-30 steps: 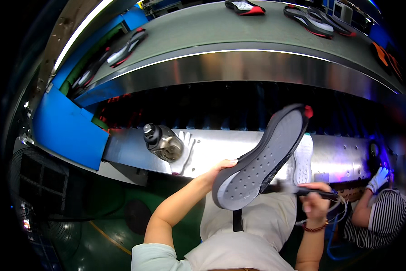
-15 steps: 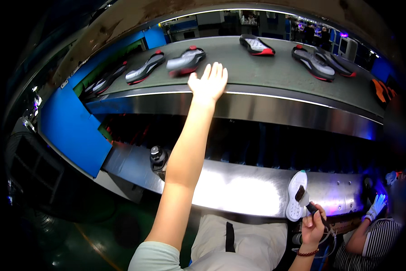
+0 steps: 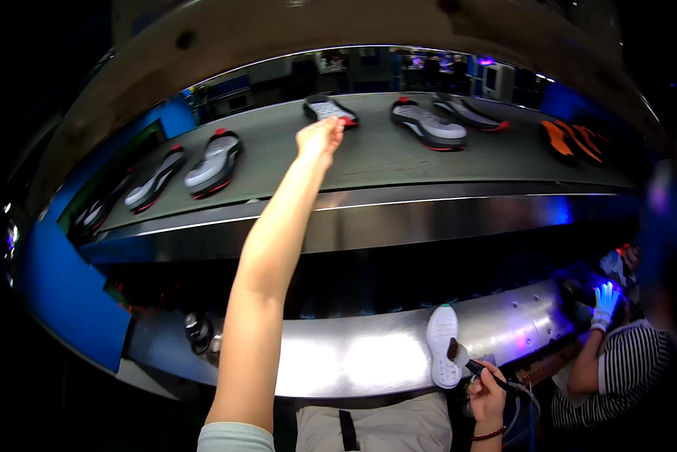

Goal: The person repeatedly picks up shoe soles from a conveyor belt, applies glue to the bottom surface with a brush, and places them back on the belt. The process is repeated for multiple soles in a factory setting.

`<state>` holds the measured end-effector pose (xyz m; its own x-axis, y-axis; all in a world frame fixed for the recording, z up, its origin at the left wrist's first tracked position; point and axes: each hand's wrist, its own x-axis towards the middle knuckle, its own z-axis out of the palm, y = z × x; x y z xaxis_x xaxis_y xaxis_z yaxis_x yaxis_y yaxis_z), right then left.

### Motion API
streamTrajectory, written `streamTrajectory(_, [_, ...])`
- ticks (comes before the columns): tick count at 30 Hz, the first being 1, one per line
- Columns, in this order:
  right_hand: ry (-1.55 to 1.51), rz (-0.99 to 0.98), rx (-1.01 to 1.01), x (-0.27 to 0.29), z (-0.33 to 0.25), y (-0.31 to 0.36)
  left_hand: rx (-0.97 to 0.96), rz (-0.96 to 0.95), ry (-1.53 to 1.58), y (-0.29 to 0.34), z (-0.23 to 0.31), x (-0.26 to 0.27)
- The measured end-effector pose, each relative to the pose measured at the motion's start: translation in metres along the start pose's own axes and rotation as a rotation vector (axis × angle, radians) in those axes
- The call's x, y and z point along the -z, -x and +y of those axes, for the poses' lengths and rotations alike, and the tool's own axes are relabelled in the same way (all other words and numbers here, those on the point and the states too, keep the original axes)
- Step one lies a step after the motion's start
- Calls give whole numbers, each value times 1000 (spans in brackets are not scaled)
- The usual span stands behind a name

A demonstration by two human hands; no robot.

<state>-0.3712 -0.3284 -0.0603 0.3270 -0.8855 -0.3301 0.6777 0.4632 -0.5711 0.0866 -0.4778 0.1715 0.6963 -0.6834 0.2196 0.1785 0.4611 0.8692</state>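
Observation:
My left arm is stretched out over the green conveyor belt (image 3: 368,162). At its end, my left hand (image 3: 320,139) has its fingers closed at the near, red-tipped end of a white and black shoe sole (image 3: 325,108). My right hand (image 3: 489,395), low on the right, grips the black handle of a brush (image 3: 459,352). The brush's dark bristles rest against or just over a white shoe sole (image 3: 443,328), which lies along the metal ledge with its teal-marked end pointing away from me.
More grey and black soles (image 3: 214,164) with red tips lie along the belt, and orange and black ones (image 3: 572,142) at its right. A dark bottle (image 3: 199,331) stands on the metal ledge (image 3: 316,361). At right, a co-worker in a striped top (image 3: 613,369) wears a glove (image 3: 603,305).
My left hand was open with fingers spread over the belt; now it is closed at the sole's red end. The view has turned right. My right hand still holds the brush by the white sole.

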Motion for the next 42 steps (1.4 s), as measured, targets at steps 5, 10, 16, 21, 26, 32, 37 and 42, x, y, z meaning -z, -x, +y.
streamTrajectory(5, [-29, 34, -1, -2, -6, 0, -409, 89, -1134, -66, -6, -14])
streamTrajectory(10, [36, -1, -16, -6, -16, -6, -675, -98, -2122, -37, -19, 1])
streamTrajectory(16, [66, -33, -46, -4, -8, -18, -344, -66, -2100, -38, -4, -19])
streamTrajectory(21, [172, -122, -90, -13, -6, -14, -892, -114, -2166, -39, -3, -23])
streamTrajectory(26, [80, -139, -120, -11, -9, -5, -1023, -388, -2124, -10, 17, -30])
streamTrajectory(32, [16, -46, -86, 12, -15, 5, -949, -326, -1080, 103, 57, -50])
streamTrajectory(37, [-44, -110, -131, -5, -18, -3, -1397, 350, -940, 200, 50, 54])
streamTrajectory(42, [60, -178, -105, -13, -14, -22, 195, 20, 194, 256, 41, 54])
